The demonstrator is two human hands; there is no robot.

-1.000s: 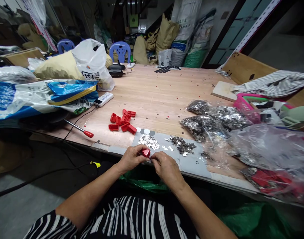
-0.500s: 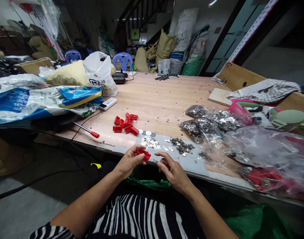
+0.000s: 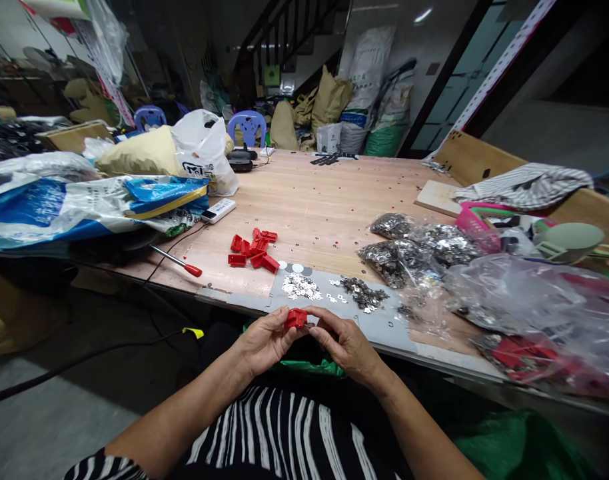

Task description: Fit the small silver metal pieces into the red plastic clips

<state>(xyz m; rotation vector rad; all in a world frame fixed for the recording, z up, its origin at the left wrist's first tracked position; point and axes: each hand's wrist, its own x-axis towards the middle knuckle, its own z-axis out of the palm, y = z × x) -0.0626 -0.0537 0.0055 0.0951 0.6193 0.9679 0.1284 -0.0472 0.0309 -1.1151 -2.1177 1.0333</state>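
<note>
My left hand is closed on a red plastic housing just over the table's front edge. Against the right end of that housing, my right hand pinches a small metal piece, mostly hidden by the fingers. Beyond my hands, on a grey mat, lie a heap of shiny flat metal pieces and a darker heap of metal pieces. A group of similar red housings rests on the wood to the left.
Clear bags of metal parts and a pink basket crowd the right side. A red-tipped metal lever juts out at the left, near a white device and a blue-white sack. Green plastic hangs below the edge.
My hands have come together: the red housing has turned and shifted slightly right, and the metal piece in my right hand now meets it. The camera view has shifted slightly.
</note>
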